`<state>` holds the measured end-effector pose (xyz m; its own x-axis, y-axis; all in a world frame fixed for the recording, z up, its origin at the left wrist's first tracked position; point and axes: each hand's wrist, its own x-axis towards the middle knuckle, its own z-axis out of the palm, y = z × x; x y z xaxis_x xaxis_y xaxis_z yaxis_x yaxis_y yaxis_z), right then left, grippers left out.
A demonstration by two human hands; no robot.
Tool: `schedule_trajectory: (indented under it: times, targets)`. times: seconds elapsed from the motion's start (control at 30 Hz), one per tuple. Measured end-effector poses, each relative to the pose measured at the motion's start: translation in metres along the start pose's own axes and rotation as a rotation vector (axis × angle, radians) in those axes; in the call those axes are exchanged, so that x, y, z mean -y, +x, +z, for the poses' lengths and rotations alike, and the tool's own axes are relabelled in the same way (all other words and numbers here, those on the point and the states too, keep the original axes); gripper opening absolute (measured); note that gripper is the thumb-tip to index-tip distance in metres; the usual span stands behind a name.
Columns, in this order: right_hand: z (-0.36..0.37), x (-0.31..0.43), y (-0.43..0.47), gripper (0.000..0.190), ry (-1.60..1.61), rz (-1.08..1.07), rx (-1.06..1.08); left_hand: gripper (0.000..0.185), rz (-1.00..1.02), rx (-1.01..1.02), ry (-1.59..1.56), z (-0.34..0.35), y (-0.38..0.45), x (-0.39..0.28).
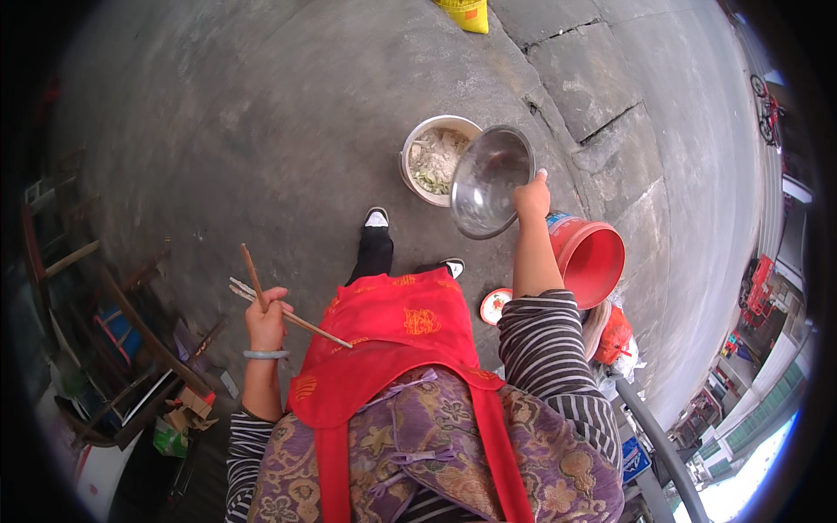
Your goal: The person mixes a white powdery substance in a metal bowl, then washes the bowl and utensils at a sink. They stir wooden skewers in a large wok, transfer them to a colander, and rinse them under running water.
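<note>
My right hand (533, 196) grips the rim of a metal bowl (492, 180), which is tilted beside a white bucket (407, 175). Pale food scraps (438, 157) with some green pieces lie in that bucket. In my left hand (267, 319), at the left of my red apron (399, 320), are chopsticks (314, 328) and other thin sticks that cross each other. A red bucket (592, 258) lies tilted with its mouth showing, just right of my right forearm. Partly behind that forearm, a small red-rimmed dish (495, 306) rests on the ground.
Grey concrete (261, 144) bears cracks at the right. A yellow bag (467, 13) stands at the top edge. Red and white plastic bags (614, 340) lie near a metal rail (660, 444). Wooden furniture (140, 320) and a torn cardboard box (193, 405) are at the left.
</note>
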<state>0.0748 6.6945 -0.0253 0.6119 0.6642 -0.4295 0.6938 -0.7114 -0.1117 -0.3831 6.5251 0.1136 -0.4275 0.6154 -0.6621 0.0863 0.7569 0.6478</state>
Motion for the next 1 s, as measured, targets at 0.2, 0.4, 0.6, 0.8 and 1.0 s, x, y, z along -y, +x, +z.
schedule_trajectory:
  times: [0.2, 0.4, 0.6, 0.8, 1.0]
  targets:
    - [-0.024, -0.046, -0.031, 0.052, 0.018, 0.162, -0.008, 0.030, 0.192, 0.133, -0.007, 0.003, 0.013, -0.037]
    - [-0.065, -0.143, -0.130, 0.047, 1.047, 0.390, -0.013, 0.044, 0.240, 0.533, 0.046, 0.052, 0.026, -0.122]
    - [-0.078, -0.195, -0.273, 0.045, 1.434, 0.501, -0.198, 0.059, 0.196, 1.096, 0.003, 0.120, -0.049, -0.186]
    - [-0.066, -0.242, -0.401, 0.046, 1.652, 0.587, -0.344, 0.055, 0.225, 1.495, 0.313, 0.179, -0.184, -0.160]
    - [-0.046, -0.341, -0.578, 0.044, 1.835, 0.637, -0.580, 0.044, 0.727, 1.406, 0.568, 0.221, -0.325, -0.037]
